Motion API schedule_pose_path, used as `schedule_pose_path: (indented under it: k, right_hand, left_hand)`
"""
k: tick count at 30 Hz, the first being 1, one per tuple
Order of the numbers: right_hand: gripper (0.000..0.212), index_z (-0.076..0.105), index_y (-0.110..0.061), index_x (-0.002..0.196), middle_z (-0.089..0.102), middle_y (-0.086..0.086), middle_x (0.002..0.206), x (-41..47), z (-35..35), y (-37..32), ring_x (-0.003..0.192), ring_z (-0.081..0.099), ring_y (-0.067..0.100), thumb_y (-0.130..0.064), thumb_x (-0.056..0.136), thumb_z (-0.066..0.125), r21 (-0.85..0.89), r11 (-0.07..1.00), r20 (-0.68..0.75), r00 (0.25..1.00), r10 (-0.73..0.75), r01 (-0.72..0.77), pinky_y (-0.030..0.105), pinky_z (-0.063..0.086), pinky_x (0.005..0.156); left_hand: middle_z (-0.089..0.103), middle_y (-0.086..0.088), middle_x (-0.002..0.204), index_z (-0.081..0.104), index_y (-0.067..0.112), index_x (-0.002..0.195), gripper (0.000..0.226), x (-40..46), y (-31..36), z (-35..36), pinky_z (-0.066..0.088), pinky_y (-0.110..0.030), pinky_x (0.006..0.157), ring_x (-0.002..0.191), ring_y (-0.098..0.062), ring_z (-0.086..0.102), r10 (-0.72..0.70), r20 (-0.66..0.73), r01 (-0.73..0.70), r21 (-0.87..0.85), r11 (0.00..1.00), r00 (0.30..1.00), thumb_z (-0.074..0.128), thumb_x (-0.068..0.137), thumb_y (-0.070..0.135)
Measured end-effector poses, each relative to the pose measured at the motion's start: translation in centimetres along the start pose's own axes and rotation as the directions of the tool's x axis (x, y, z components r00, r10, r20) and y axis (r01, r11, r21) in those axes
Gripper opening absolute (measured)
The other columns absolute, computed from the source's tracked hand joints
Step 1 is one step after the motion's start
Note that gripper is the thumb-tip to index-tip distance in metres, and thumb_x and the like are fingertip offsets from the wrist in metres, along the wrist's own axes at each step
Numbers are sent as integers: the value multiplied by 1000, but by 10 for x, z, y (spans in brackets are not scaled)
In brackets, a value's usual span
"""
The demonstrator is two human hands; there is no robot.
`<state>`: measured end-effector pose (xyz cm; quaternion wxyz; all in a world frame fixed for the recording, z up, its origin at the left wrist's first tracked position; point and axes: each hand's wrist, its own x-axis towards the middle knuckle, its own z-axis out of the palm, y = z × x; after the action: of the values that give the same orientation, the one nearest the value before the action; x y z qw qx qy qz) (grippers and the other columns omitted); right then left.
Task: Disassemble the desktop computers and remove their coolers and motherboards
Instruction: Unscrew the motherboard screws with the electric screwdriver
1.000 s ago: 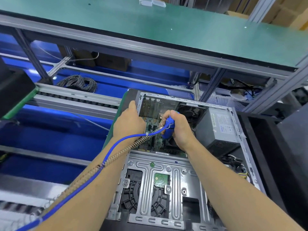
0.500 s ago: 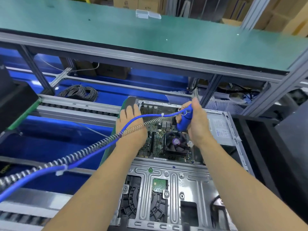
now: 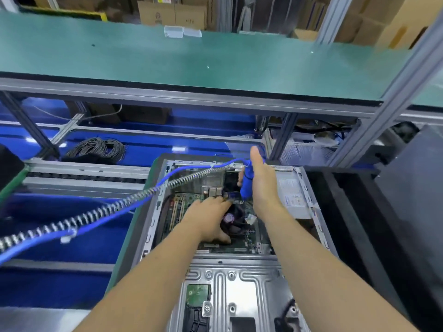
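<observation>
The left hand (image 3: 208,218) covers the near-left part of the cooler (image 3: 236,219), so only its dark fan and purple hub label show; whether the fingers grip it or merely rest on it cannot be told. The motherboard (image 3: 178,209) is partly hidden under both forearms. The open computer case (image 3: 153,212) is cut off at the bottom edge. The right hand (image 3: 262,185) wraps a blue screwdriver (image 3: 247,182), thumb raised, tip pointing down just beyond the cooler. Its blue cable (image 3: 134,204) and coiled spring sleeve (image 3: 96,215) run off left.
</observation>
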<state>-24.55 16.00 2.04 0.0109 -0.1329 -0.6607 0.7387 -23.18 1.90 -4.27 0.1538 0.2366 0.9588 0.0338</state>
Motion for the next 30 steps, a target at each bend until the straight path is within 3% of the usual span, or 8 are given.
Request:
schedule_pose_path:
  k: [2, 5, 8, 13, 16, 20, 26, 30]
  right_hand:
    - [65, 52, -15, 65, 54, 4, 57, -1, -3, 9, 46, 47, 16, -80, 61, 56, 24, 999, -36, 999, 28, -27, 26, 38, 47]
    - [54, 65, -25, 57, 58, 4, 60, -1, -13, 16, 51, 51, 17, -77, 66, 54, 95, 995, -95, 995, 18, -9, 31, 42, 55]
    - [49, 61, -30, 50, 57, 3, 58, -1, -17, 17, 52, 51, 16, -74, 70, 53, 127, 991, -130, 991, -29, 45, 35, 42, 59]
    - [53, 59, -27, 49, 58, -1, 56, -3, -16, 19, 53, 51, 16, -73, 71, 48, 2, 998, -120, 991, -66, 66, 33, 41, 59]
    - [53, 54, -21, 58, 59, 1, 58, -4, -15, 21, 53, 52, 15, -73, 70, 49, -49, 996, -122, 989, -79, 74, 32, 42, 56]
    - [49, 54, -26, 52, 58, 4, 60, -3, -15, 23, 54, 51, 16, -69, 75, 48, -23, 996, -102, 990, -92, 91, 32, 42, 58]
    - [51, 51, -16, 69, 59, 5, 61, -3, -15, 27, 53, 52, 17, -67, 77, 48, -29, 996, -98, 991, -86, 84, 32, 43, 59]
    - [45, 55, -29, 57, 60, 2, 60, -4, -15, 28, 54, 52, 15, -70, 75, 46, -78, 992, -87, 991, -103, 96, 32, 44, 60]
  left_hand:
    - [42, 3, 148, 28, 28, 154, 110, 0, -2, 7, 43, -44, 106, 135, -23, 41, -20, -34, 17, -79, 997, 999, 82, 63, 59]
    - [46, 3, 141, 33, 28, 150, 104, 0, 0, 8, 46, -47, 102, 132, -23, 43, -59, -35, 51, -205, 977, 998, 84, 62, 51]
    - [44, 4, 142, 32, 30, 149, 101, -2, 1, 8, 46, -48, 101, 132, -23, 42, -55, -53, 45, -177, 983, 997, 82, 64, 52]
    - [33, 5, 153, 26, 40, 154, 97, -4, -3, 9, 41, -46, 107, 139, -22, 32, 12, -36, -17, -143, 990, 999, 78, 73, 53]
    - [32, 5, 155, 24, 35, 155, 102, -4, -4, 9, 41, -47, 108, 141, -22, 30, 5, -43, -12, -173, 985, 999, 80, 71, 54]
    - [31, 6, 156, 20, 31, 157, 108, -2, -4, 11, 42, -47, 108, 142, -21, 29, -16, -40, 8, -201, 980, 999, 80, 70, 54]
    - [33, 8, 154, 23, 31, 156, 108, -1, -3, 11, 44, -47, 106, 142, -19, 30, -33, -44, 22, -215, 976, 998, 81, 69, 54]
    - [33, 7, 154, 23, 30, 157, 109, -1, -3, 11, 45, -48, 105, 141, -19, 30, -41, -40, 31, -218, 975, 998, 81, 68, 54]
